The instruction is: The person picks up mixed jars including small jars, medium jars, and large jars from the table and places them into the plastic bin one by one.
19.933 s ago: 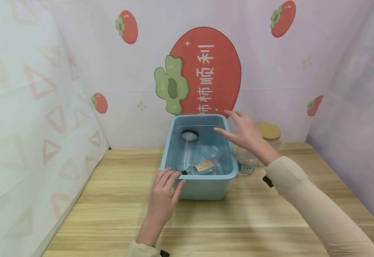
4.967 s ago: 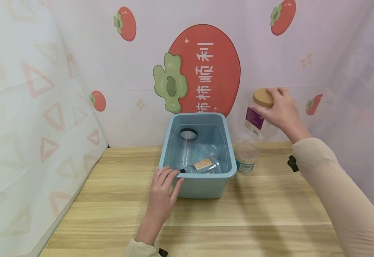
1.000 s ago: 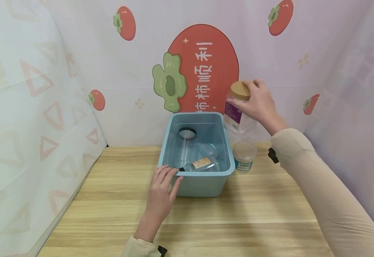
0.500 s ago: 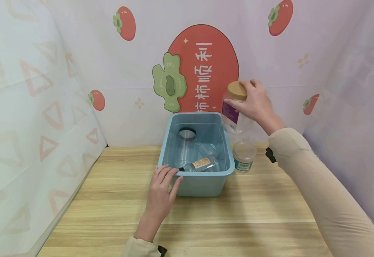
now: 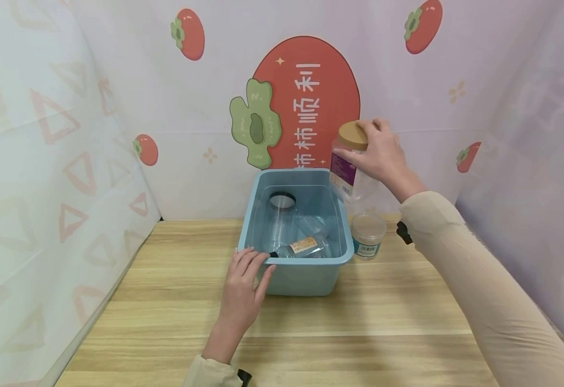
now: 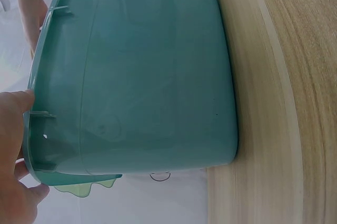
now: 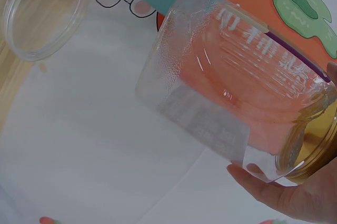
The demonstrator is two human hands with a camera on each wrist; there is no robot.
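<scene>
My right hand (image 5: 383,153) grips a clear plastic jar (image 5: 343,171) with a mustard-yellow lid and a purple label. The jar is held aloft, slightly tilted, by the right rim of a blue plastic bin (image 5: 301,279). In the right wrist view the jar (image 7: 210,87) is see-through, and fingers hold it near the lid. My left hand (image 5: 240,287) grips the bin's near left corner, thumb outside and fingers over the rim. Inside the bin lie a clear bottle (image 5: 303,246) with an orange label and a clear cylinder with a black-rimmed end (image 5: 283,201). Another clear piece is hard to make out.
A short clear tub (image 5: 369,236) with a teal label stands on the wooden table (image 5: 190,306), just right of the bin. A white curtain (image 5: 204,107) with persimmon prints hangs behind, and more cloth encloses both sides.
Over the last second the jar in my right hand has moved left toward the bin's rim. Earlier it stood on the table behind the tub. My left hand stays on the bin.
</scene>
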